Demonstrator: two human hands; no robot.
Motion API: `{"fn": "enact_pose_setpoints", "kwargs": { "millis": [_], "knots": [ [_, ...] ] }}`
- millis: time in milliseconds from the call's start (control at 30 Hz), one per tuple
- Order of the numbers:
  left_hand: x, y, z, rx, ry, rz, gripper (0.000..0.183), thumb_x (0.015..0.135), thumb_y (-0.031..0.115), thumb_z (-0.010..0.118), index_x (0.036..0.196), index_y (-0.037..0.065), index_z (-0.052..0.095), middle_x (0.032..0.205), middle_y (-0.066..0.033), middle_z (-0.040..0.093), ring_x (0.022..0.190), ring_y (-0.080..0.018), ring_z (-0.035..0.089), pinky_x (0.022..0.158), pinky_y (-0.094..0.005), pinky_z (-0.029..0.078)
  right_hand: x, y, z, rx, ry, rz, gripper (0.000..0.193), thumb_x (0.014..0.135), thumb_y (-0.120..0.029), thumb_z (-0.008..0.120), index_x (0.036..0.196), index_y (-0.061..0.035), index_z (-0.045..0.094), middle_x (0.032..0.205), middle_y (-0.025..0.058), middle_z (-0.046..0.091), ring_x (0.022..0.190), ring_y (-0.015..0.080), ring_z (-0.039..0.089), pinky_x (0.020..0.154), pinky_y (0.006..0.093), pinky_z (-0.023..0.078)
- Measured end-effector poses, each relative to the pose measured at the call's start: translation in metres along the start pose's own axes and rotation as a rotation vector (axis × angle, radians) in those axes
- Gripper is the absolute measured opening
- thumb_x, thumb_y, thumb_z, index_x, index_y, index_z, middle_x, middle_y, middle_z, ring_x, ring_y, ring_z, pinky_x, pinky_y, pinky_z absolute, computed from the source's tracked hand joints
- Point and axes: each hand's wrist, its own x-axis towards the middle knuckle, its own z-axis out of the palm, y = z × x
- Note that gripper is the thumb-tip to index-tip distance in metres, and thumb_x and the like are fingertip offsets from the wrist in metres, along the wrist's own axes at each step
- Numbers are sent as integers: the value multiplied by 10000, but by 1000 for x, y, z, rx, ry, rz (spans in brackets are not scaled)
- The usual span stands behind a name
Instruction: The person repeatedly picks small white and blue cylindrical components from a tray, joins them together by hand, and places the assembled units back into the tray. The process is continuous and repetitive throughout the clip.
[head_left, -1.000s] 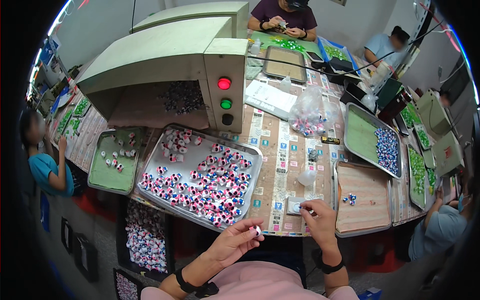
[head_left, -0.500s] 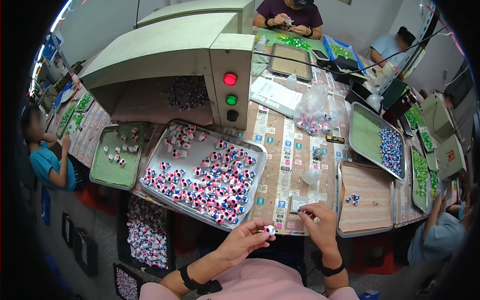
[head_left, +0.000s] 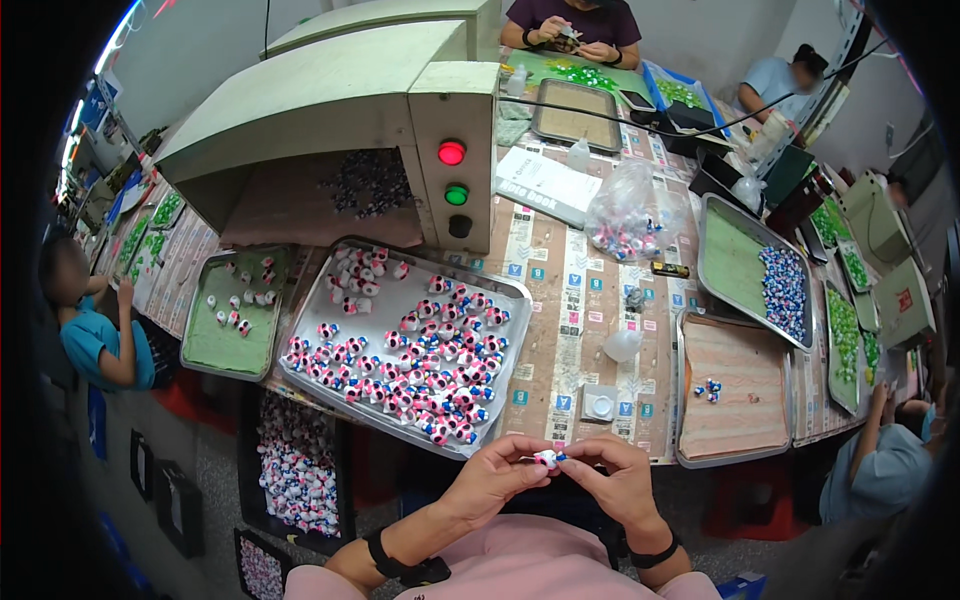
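My left hand (head_left: 500, 472) pinches a small white-and-pink toy figure (head_left: 546, 459) in front of my chest, at the table's near edge. Closed fingertips of my right hand (head_left: 618, 478) hold a small blue piece (head_left: 561, 457) against the right side of that figure. Just beyond the hands stands a small square block with a round white dish (head_left: 598, 404). Left of them, a metal tray (head_left: 510, 345) carries many pink, white and blue figures. To the right, a tray lined with wrinkled pinkish sheet (head_left: 735, 425) bears several small blue-and-white pieces (head_left: 708, 390).
A large cream machine (head_left: 330, 110) with red and green lights stands at the back left. A green-lined tray (head_left: 225, 340) holds several white figures. Farther right are a squeeze bottle (head_left: 622, 346), a plastic bag of parts (head_left: 630, 215) and a tray of blue pieces (head_left: 735, 245). Other people sit around.
My right hand has moved left from beside the square block to my left hand, bringing the blue piece against the white-and-pink figure. The block's round dish is now uncovered.
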Motion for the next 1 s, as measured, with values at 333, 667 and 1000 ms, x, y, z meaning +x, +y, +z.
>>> {"fn": "enact_pose_setpoints", "kwargs": {
  "millis": [333,667,1000],
  "knots": [
    [-2,-5,-4,157,65,107,303,867,-33,649,1162,-46,580,1078,-170,647,956,-234,668,858,-317,568,-1,-1,8,-143,13,-167,181,770,4,745,949,-19,732,858,105,693,735,182,643,666,273,498],
    [-18,36,-12,453,63,379,290,901,16,638,1178,-41,572,1025,-82,637,939,-130,625,825,-265,530,5,-15,12,-151,-27,-221,213,792,-28,732,1004,-13,718,928,117,704,834,202,649,724,281,495],
    [-12,146,-118,1690,775,984,245,744,76,706,976,20,654,928,-112,627,901,-278,564,824,-372,452,-4,6,0,-110,40,-86,134,838,-33,687,965,-12,722,884,100,689,770,151,625,668,248,485]
  ]
}}
